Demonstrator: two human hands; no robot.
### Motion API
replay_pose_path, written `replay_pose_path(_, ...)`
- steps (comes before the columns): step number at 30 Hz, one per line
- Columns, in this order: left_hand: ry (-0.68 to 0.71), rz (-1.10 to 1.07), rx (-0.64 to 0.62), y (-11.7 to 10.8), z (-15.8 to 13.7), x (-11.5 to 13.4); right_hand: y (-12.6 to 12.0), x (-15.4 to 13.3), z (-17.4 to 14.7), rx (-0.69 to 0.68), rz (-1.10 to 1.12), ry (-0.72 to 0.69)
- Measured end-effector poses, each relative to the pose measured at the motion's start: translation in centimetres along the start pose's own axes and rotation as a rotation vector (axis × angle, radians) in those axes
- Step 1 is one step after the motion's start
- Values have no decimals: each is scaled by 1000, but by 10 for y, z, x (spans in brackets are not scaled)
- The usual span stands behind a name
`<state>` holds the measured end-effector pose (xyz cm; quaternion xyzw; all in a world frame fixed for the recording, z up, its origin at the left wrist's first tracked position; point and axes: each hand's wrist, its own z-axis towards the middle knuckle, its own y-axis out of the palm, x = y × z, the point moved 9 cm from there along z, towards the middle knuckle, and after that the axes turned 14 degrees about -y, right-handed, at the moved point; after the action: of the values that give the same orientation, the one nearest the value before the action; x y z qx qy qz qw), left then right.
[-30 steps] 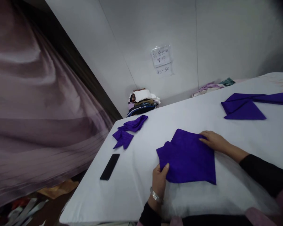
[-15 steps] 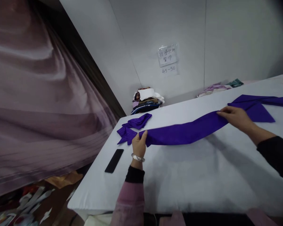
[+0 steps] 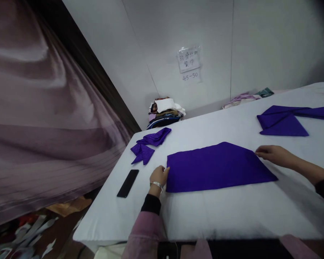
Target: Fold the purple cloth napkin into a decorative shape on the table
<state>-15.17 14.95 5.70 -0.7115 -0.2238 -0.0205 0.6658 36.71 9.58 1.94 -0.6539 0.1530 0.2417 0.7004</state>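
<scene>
A purple cloth napkin [image 3: 210, 169] lies spread on the white-covered table in front of me, folded into a long band with its right end slanting to a point. My left hand [image 3: 159, 175], wearing a silver bangle, pinches the left edge of the napkin between thumb and fingers. At the upper right slanted edge, the closed fingertips of my right hand [image 3: 275, 155] hold the cloth. Beyond my left hand sits a folded purple napkin [image 3: 151, 144] with pointed ends. Another purple cloth [image 3: 286, 122], partly folded, rests at the far right.
A black flat slab like a phone [image 3: 127, 183] lies left of my left hand. Against the wall stands a stack of folded cloths [image 3: 166, 113]; more cloths [image 3: 241, 100] lie behind the table. A pink curtain [image 3: 43, 126] hangs at left. Handwritten paper [image 3: 189, 59] is on the wall.
The napkin, stretched in the air between both hands before, has come down onto the table and shows a broader face. Both hands have lowered; the right one has shifted slightly rightward.
</scene>
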Motion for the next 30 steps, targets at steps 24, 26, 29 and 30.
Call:
replay_pose_path(24, 221, -3, 192, 12, 35, 70, 10, -59, 84, 112, -194, -238)
replay_pose_path(26, 244, -33, 195, 6, 32, 71, 4, -60, 82, 127, -181, -234)
replay_pose_path(29, 291, -87, 199, -5, 24, 76, 2, -60, 80, 142, -126, -214)
replay_pose_path(30, 309, -106, 202, -10, 21, 78, 3, -62, 80, 145, -94, -206)
